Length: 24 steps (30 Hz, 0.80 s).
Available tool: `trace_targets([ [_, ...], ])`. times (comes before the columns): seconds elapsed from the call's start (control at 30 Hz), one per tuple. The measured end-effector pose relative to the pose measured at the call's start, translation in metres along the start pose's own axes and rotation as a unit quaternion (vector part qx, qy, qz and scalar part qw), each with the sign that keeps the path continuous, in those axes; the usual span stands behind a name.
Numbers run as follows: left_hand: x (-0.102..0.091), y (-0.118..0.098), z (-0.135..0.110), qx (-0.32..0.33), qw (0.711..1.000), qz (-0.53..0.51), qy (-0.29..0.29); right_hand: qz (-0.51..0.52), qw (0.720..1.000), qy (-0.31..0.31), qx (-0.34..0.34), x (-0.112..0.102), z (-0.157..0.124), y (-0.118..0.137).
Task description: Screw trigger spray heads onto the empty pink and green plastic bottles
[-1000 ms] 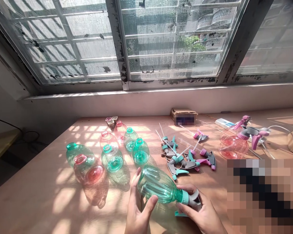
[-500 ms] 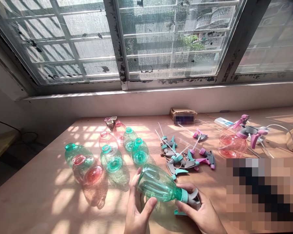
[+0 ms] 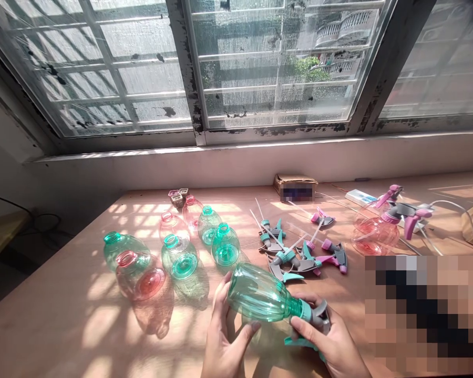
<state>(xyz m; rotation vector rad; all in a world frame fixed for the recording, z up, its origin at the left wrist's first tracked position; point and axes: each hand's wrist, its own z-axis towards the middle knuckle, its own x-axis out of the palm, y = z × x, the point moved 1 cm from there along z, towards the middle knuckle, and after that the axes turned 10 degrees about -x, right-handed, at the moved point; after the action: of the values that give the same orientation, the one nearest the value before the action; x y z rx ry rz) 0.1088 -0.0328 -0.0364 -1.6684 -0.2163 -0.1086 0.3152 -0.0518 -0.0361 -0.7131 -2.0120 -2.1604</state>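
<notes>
Seen from the head camera, the green bottle (image 3: 260, 299) is held on its side, low in the middle, over the table (image 3: 63, 325). The left hand (image 3: 222, 338) curls round its fat end, with the thumb under it. The right hand (image 3: 333, 349) is closed round the grey spray top (image 3: 319, 319) on its neck, at 3 o'clock from the bottle. Empty bottles (image 3: 179, 257) stand at 10 o'clock, loose spray tops (image 3: 299, 257) lie at 1 o'clock, and a pink spray bottle (image 3: 374, 231) is at 2 o'clock

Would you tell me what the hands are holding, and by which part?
One green spray bottle: the left hand cups its body, the right hand grips its trigger head.
</notes>
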Motion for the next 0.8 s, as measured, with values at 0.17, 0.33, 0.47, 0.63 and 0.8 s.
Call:
trace_targets([
  [0.17,0.000,-0.006,-0.004,-0.004,0.999,-0.037,-0.004,-0.027,0.996,0.076,0.021,0.001,0.000,-0.004],
  [0.33,0.002,-0.011,-0.003,-0.017,0.999,-0.030,-0.031,-0.035,0.998,0.035,0.028,0.004,-0.003,-0.005],
  [0.47,0.000,-0.008,-0.001,0.016,0.999,0.038,-0.026,-0.031,0.998,0.048,0.009,-0.004,0.001,-0.006],
  [0.63,-0.002,-0.002,-0.002,0.011,1.000,0.014,0.011,-0.020,0.998,0.064,-0.006,-0.012,0.004,-0.009],
  [0.8,-0.001,-0.002,-0.003,-0.011,0.999,-0.034,-0.019,-0.039,0.997,0.070,0.003,-0.002,-0.001,-0.010],
])
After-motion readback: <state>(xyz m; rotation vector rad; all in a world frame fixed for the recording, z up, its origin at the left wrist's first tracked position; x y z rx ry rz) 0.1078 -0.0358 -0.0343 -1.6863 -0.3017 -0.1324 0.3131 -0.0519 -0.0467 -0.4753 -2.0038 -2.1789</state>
